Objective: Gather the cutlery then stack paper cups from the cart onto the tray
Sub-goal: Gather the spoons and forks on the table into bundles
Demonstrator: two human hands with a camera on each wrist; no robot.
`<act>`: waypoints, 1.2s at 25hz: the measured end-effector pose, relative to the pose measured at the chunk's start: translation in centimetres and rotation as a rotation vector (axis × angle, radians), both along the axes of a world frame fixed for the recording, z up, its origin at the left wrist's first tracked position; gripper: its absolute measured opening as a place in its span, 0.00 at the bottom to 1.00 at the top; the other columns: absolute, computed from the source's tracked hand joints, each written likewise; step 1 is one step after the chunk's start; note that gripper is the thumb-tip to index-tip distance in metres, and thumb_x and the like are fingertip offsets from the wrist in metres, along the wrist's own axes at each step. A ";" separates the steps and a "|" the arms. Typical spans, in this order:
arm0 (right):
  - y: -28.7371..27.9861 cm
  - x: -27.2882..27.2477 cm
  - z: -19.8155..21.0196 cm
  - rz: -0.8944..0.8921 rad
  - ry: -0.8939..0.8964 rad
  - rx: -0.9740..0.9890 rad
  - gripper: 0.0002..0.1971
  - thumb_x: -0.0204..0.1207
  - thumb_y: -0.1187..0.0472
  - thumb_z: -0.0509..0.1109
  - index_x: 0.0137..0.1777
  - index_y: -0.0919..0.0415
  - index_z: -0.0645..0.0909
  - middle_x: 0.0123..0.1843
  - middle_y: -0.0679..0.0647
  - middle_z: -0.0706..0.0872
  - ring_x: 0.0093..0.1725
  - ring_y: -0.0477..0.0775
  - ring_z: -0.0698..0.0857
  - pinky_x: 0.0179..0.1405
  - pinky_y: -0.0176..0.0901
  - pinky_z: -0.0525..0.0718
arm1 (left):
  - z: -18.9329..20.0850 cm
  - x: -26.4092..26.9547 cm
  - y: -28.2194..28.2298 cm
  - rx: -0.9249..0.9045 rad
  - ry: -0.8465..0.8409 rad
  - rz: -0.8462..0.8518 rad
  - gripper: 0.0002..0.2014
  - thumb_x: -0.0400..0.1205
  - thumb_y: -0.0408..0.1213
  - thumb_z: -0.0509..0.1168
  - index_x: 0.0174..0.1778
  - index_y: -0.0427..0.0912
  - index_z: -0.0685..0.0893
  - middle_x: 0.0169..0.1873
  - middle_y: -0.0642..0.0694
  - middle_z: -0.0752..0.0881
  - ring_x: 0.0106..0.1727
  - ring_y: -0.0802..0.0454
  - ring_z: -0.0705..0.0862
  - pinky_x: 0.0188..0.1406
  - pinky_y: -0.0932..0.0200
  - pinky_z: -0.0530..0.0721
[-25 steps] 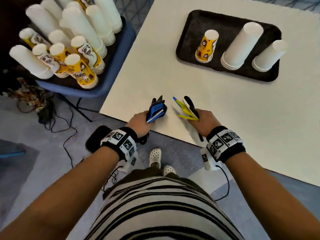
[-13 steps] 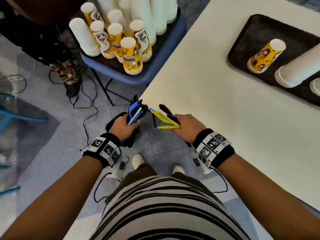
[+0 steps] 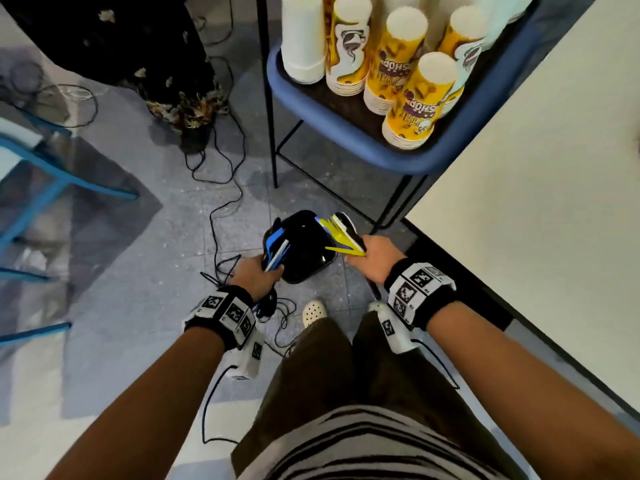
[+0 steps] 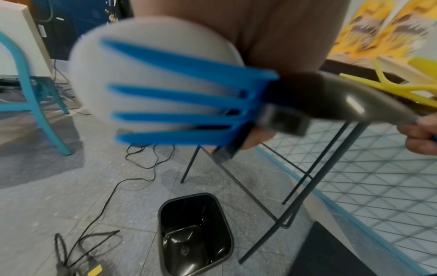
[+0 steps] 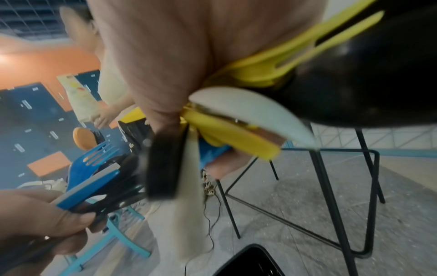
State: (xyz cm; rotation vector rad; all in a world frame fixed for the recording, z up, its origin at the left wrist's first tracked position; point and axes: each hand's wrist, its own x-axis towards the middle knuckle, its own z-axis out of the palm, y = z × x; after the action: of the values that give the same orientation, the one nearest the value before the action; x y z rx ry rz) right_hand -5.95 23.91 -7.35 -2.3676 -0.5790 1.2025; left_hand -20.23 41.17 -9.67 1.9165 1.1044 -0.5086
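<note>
We are seeing two bundles of plastic cutlery: the blue bundle (image 3: 275, 249), a fork and white spoon among dark handles, is fanning out on the left, and the yellow bundle (image 3: 341, 237), with white and black spoons, is fanning out on the right. The paper cups (image 3: 412, 102), yellow printed stacks beside a plain white stack (image 3: 302, 36), are standing upside down on the cart (image 3: 346, 140) at the far right.

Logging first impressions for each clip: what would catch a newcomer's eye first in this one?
Most striking are the two fistfuls of plastic cutlery: the left hand grips the blue cutlery, and the right hand grips the yellow cutlery, both above a black bin on the floor. Next, the stacks of paper cups crowd the blue cart at upper right.
</note>
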 end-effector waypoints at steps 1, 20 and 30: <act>0.7 0.1 -1.2 0.009 0.017 -0.024 0.15 0.76 0.59 0.68 0.59 0.68 0.81 0.59 0.68 0.86 0.60 0.63 0.84 0.53 0.42 0.78 | -1.1 -0.1 0.5 -0.009 0.000 0.013 0.15 0.79 0.37 0.65 0.57 0.30 0.82 0.51 0.27 0.86 0.53 0.33 0.85 0.51 0.48 0.80; 8.6 2.5 -27.5 0.009 0.189 -0.305 0.16 0.75 0.56 0.70 0.58 0.67 0.82 0.53 0.63 0.86 0.57 0.63 0.85 0.46 0.41 0.75 | -25.2 3.4 3.7 -0.468 0.107 0.648 0.10 0.62 0.39 0.72 0.31 0.36 0.83 0.18 0.49 0.85 0.25 0.49 0.82 0.27 0.64 0.80; 13.2 3.8 -34.2 -0.332 0.262 -0.135 0.30 0.76 0.57 0.68 0.77 0.63 0.65 0.75 0.61 0.74 0.74 0.61 0.74 0.75 0.47 0.70 | -35.3 7.4 5.1 -0.835 0.122 0.744 0.49 0.56 0.62 0.72 0.73 0.44 0.73 0.71 0.42 0.77 0.71 0.40 0.77 0.70 0.46 0.76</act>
State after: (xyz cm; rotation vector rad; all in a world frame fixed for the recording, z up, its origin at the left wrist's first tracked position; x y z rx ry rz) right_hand -2.14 37.12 -41.51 -2.2445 -0.0189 1.3962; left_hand -12.82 46.23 -44.97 0.6954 1.3042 -0.5372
